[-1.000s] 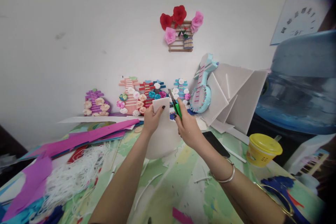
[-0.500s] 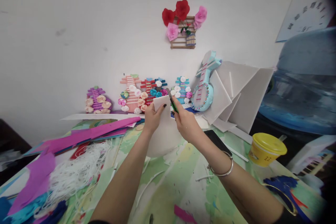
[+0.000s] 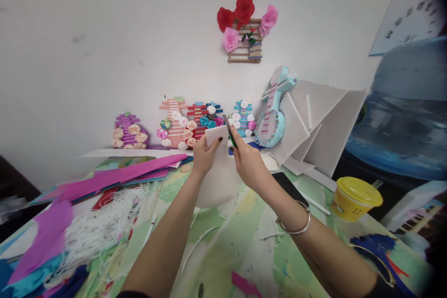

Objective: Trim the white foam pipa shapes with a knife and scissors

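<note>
My left grip (image 3: 203,159) pinches one white board (image 3: 219,184), mostly below it; my right grip (image 3: 247,158) clasps one cutter (image 3: 229,131) beside the board's edge. Two red flowers (image 3: 244,9) hang above both grips; one yellow tub (image 3: 354,200) sits right of both.

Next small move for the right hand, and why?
Probably draw the knife lightly along the upper right edge of the white board: the right hand holds it beside that edge, its blade pointing up, while the left hand grips the board near its top. Whether blade and board touch is hard to tell.
</note>
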A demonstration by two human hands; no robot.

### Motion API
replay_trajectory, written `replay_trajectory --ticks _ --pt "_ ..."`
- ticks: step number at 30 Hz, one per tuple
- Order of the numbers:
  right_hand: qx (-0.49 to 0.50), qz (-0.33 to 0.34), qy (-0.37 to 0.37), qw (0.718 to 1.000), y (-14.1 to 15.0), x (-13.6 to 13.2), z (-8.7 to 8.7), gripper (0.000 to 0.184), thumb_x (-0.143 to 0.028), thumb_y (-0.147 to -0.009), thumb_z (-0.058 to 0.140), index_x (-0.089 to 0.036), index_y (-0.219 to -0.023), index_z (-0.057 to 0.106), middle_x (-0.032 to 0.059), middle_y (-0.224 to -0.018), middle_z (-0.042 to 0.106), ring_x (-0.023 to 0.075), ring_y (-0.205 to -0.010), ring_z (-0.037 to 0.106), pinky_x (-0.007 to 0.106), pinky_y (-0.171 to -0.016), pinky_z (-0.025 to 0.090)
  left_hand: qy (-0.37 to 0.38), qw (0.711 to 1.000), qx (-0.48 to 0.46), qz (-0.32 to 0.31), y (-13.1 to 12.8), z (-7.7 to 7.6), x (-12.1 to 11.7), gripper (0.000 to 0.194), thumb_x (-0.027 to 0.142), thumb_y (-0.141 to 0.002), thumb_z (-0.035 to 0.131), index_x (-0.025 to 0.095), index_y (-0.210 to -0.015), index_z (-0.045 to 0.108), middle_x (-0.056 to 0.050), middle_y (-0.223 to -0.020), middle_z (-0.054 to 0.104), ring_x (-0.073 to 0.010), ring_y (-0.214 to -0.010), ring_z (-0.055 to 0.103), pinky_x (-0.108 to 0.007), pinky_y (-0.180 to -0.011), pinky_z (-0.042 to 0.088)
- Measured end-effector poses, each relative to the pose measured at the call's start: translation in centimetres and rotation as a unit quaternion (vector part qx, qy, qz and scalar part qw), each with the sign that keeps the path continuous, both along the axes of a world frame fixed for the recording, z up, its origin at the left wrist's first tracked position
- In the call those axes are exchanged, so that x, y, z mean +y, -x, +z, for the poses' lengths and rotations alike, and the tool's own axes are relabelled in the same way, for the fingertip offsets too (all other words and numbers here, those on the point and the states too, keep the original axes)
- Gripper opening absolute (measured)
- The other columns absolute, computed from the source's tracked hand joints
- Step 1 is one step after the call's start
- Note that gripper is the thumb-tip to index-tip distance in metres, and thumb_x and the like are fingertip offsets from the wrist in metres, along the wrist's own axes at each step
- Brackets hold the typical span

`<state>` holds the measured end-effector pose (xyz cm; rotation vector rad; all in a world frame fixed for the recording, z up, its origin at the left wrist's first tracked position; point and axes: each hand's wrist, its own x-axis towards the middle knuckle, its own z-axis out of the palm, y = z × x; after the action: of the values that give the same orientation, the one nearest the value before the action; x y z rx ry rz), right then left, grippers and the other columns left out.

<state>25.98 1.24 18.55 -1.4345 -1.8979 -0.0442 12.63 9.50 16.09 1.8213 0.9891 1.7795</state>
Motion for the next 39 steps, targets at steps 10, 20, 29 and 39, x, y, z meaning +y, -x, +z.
replay_trajectory --ticks 10,20,29,39 --pt "0.01 0.01 0.003 1.0 0.1 -0.1 0.2 0.056 -0.017 -0.089 0.032 -0.017 -0.143 0.017 0.0125 -0.086 0.064 0.0205 -0.07 0.057 0.029 -0.066 0.041 0.002 1.0 -0.007 -0.018 0.1 -0.1 0.2 0.034 0.041 -0.075 0.059 0.014 -0.095 0.063 -0.008 -0.087 0.068 -0.0192 -0.078 0.063 -0.028 -0.068 0.049" --pt "-0.007 -0.011 -0.005 1.0 0.2 0.3 0.2 0.055 -0.019 -0.09 0.031 -0.018 -0.143 0.017 0.0115 -0.083 0.065 0.0198 -0.065 0.057 0.029 -0.063 0.039 0.01 1.0 -0.015 -0.026 -0.2 -0.1 -0.2 0.035 0.042 -0.073 0.06 0.015 -0.095 0.063 -0.007 -0.085 0.068 -0.0187 -0.075 0.062 -0.027 -0.065 0.048" --pt "-0.025 -0.026 0.015 0.999 -0.4 0.0 0.6 0.055 -0.02 -0.09 0.031 -0.019 -0.144 0.017 0.0122 -0.082 0.065 0.0211 -0.067 0.058 0.03 -0.063 0.04 -0.004 1.0 -0.001 -0.027 -0.7 0.0 -0.6 0.033 0.041 -0.075 0.059 0.015 -0.096 0.063 -0.006 -0.086 0.067 -0.0188 -0.078 0.061 -0.026 -0.068 0.047" --pt "-0.02 -0.026 -0.01 0.999 -0.5 -0.1 0.0 0.055 -0.019 -0.089 0.03 -0.017 -0.143 0.019 0.0118 -0.077 0.063 0.02 -0.064 0.056 0.029 -0.061 0.038 0.0 0.999 -0.01 -0.036 -0.9 -0.1 -0.4 0.033 0.04 -0.074 0.06 0.015 -0.096 0.063 -0.005 -0.083 0.067 -0.019 -0.079 0.061 -0.027 -0.07 0.047"
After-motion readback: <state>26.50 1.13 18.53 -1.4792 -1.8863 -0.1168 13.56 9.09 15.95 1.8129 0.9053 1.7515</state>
